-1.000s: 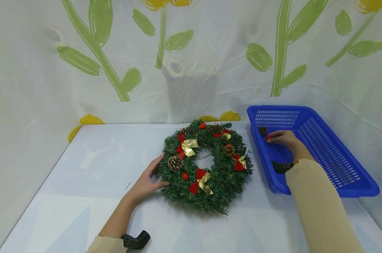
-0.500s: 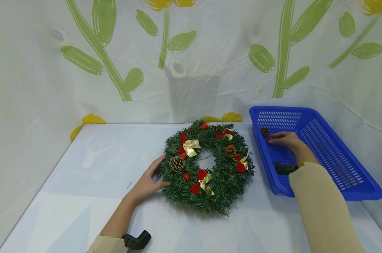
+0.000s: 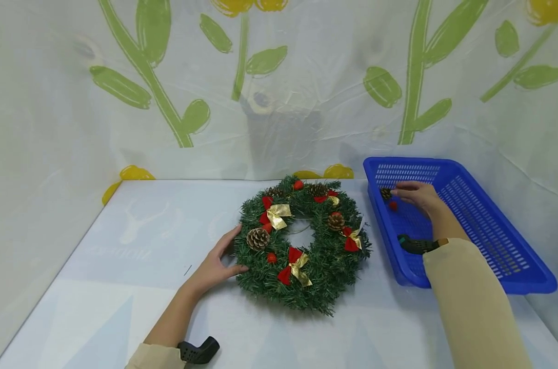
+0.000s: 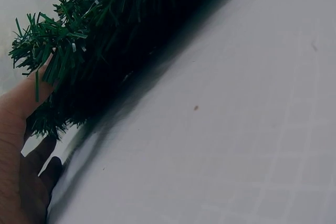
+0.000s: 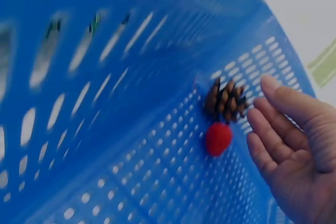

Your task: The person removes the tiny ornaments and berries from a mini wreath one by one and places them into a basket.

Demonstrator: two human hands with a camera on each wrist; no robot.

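A green wreath (image 3: 322, 266) with pine cones, red berries and red-and-gold bows lies on the table. My left hand (image 3: 216, 265) grips its left edge, the thumb nearer the front. Part of that hand is hidden by the greenery in the left wrist view. Inside the blue basket (image 3: 491, 220) is my right hand (image 5: 294, 140), its fingers loosely bent and holding nothing. Just beyond the fingertips, a brown pine cone (image 5: 227, 100) sits near the basket's corner. A small red berry (image 5: 218, 139) lies beside the cone on the perforated floor.
The white table (image 3: 136, 287) meets a flower-printed cloth wall (image 3: 306, 92) at the back. The basket stands to the right of the wreath, near the right-hand cloth. A short dark mark (image 3: 187, 269) shows on the table beside my left arm.
My right hand has let go of the red berry, which now lies in the basket, and has shifted slightly back towards the pine cone. The left hand and wreath have stayed put.
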